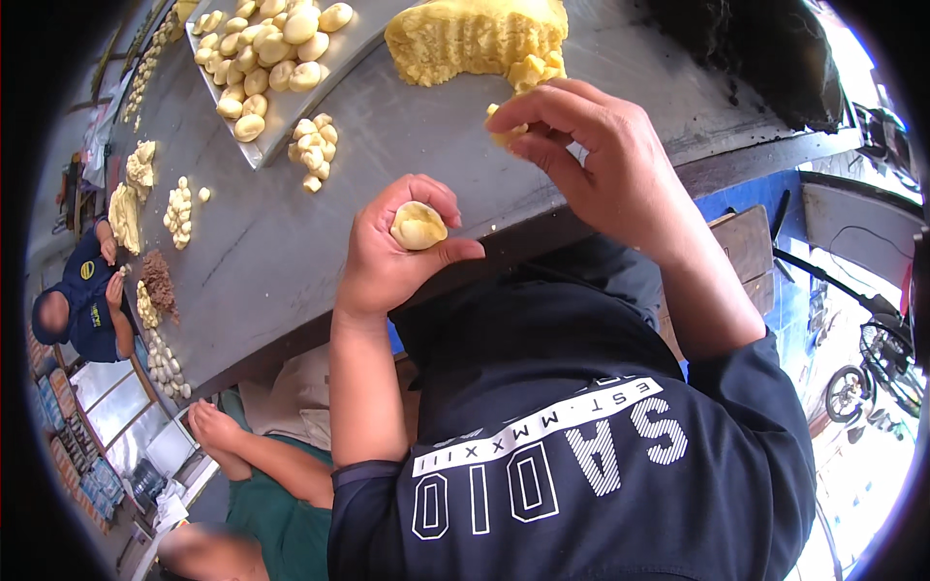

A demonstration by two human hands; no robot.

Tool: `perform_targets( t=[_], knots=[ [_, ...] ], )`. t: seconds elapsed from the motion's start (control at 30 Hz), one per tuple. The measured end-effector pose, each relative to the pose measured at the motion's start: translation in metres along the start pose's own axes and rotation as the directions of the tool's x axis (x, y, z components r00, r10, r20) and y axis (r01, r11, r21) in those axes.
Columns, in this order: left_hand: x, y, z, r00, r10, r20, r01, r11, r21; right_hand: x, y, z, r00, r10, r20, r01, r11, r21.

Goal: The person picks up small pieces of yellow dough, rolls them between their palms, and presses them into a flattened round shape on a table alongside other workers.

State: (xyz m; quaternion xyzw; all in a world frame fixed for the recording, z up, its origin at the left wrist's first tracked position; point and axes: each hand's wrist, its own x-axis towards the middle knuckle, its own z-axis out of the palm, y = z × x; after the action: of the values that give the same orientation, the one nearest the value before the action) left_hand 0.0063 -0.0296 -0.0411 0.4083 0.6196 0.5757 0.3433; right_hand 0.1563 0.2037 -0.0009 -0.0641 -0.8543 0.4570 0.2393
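Observation:
My left hand (pixel 373 257) curls around a small pale dough cup (pixel 418 229), its hollow facing up and yellowish inside. Up and to the right, my right hand (pixel 610 160) pinches a small lump of yellow filling (pixel 502 124) between thumb and fingers. Just beyond it sits a big crumbly block of yellow filling (pixel 465 37), its near side ragged where bits are broken off. Left of the block, a metal tray (pixel 334 79) holds a heap of round pale dough balls (pixel 274 46). A small pile of cut dough pieces (pixel 312 151) lies beside the tray's corner.
The grey worktop (pixel 262 252) carries more dough pieces (pixel 179 215) and a brown crumbly heap (pixel 158 281) at the left. A person in green (pixel 281 504) is at my left; another in dark blue (pixel 87 300) works at the far end. A black plastic sheet (pixel 756 53) lies far right.

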Motion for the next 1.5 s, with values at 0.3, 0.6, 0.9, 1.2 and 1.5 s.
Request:
perform_targets(
  t=[0.3, 0.6, 0.9, 1.2, 1.5],
  knots=[
    [0.003, 0.018, 0.009, 0.994, 0.002, 0.105, -0.020, 0.984, 0.176, -0.010, -0.026, 0.022, 0.969, -0.046, 0.242, 0.003, 0.985, 0.174],
    [-0.002, 0.020, 0.028, 0.999, 0.045, -0.030, -0.030, 0.920, 0.390, 0.008, -0.034, 0.032, 0.967, -0.161, 0.199, 0.189, 0.973, -0.132],
    [-0.002, -0.002, 0.015, 0.988, 0.123, -0.094, -0.132, 0.986, -0.098, 0.026, 0.041, -0.002, 0.981, -0.113, 0.158, 0.185, 0.791, -0.583],
    [-0.038, -0.020, -0.036, 0.926, -0.138, -0.351, 0.035, 0.958, -0.284, 0.001, 0.019, 0.003, 0.958, -0.171, 0.232, 0.242, 0.915, -0.324],
    [-0.005, 0.001, 0.000, 0.929, 0.257, -0.265, -0.070, 0.828, 0.557, 0.038, 0.009, 0.017, 0.953, -0.169, 0.250, 0.250, 0.905, -0.345]
  ],
)
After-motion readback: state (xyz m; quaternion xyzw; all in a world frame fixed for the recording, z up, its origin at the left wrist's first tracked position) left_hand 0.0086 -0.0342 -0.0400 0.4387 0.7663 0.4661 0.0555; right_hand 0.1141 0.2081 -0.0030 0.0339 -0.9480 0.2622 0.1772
